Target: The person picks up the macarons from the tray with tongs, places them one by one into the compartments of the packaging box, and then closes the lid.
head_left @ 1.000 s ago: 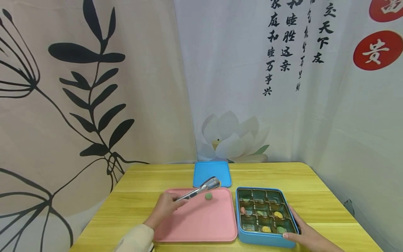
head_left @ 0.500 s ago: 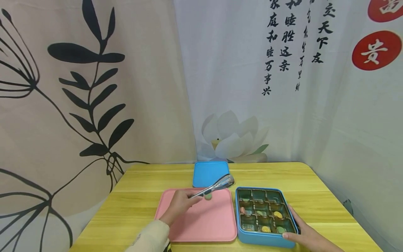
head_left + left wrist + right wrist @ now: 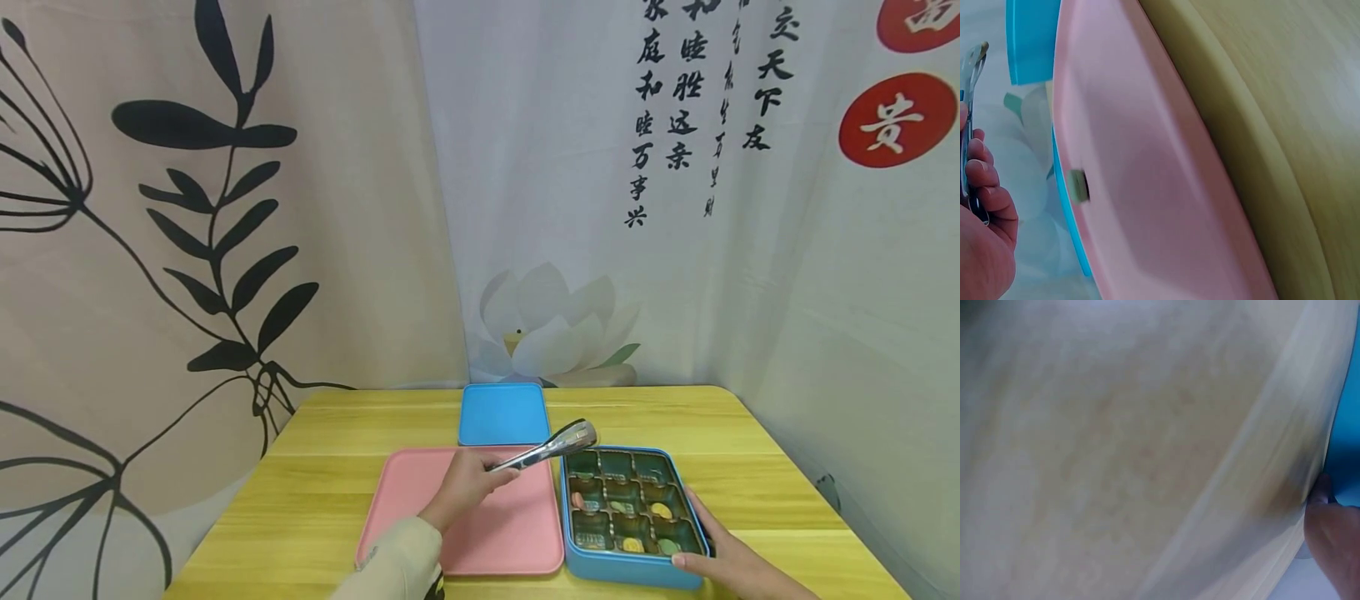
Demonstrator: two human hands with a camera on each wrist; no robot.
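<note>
My left hand (image 3: 467,490) grips metal tongs (image 3: 551,445), which slant up to the right over the pink tray (image 3: 517,533). Their head overlaps the back left corner of a blue box (image 3: 630,569). A small tan edge (image 3: 984,47) shows at the tongs' tip in the left wrist view; most of that thing is hidden. On the tray lies a green macaron (image 3: 1077,186), blocked by my left hand in the head view. My right hand (image 3: 723,550) holds the box at its front right corner, thumb on the rim. Yellow (image 3: 632,545), green (image 3: 667,547) and pink macarons (image 3: 577,500) sit in the box's compartments.
A blue lid-like tray (image 3: 504,414) lies at the back of the wooden table (image 3: 315,483), behind the pink tray. The pink tray and the box stand side by side. A printed curtain (image 3: 360,208) hangs behind the table.
My left hand has moved right with the tongs, from over the tray's left part to where the tongs reach the box. My right hand and the box have stayed put.
</note>
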